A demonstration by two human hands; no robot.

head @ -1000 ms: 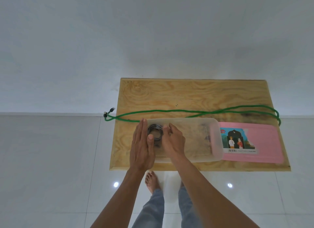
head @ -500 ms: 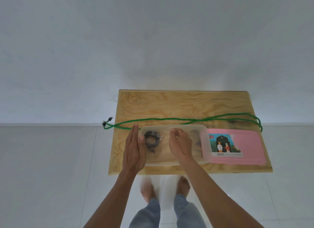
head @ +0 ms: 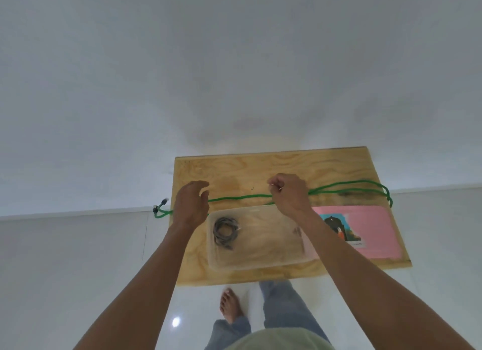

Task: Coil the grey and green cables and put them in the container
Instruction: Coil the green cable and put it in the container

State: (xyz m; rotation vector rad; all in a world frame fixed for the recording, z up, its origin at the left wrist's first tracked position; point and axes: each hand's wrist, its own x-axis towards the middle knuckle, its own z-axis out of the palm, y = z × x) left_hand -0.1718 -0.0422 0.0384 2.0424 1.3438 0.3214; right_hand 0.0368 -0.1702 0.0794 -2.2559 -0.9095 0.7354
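The grey cable (head: 225, 231) lies coiled in the left end of the clear plastic container (head: 257, 262), which stands at the front of the wooden board (head: 287, 164). Behind the container, the green cable (head: 240, 197) stretches across the board from left to right and doubles back at the right end. My left hand (head: 191, 206) hovers over its left part with the fingers curled and apart. My right hand (head: 289, 193) is over the cable's middle with the fingers closed. The cable passes under it, and I cannot tell whether it is gripped.
A pink lid (head: 370, 232) with a picture label lies on the board to the right of the container. The green cable's plug end (head: 159, 208) hangs off the board's left edge. White tiled floor, a white wall behind, and my feet below the board's front edge.
Both hands have left the container and moved back to the green cable. The grey coil stays in the container. The camera has drawn closer to the board.
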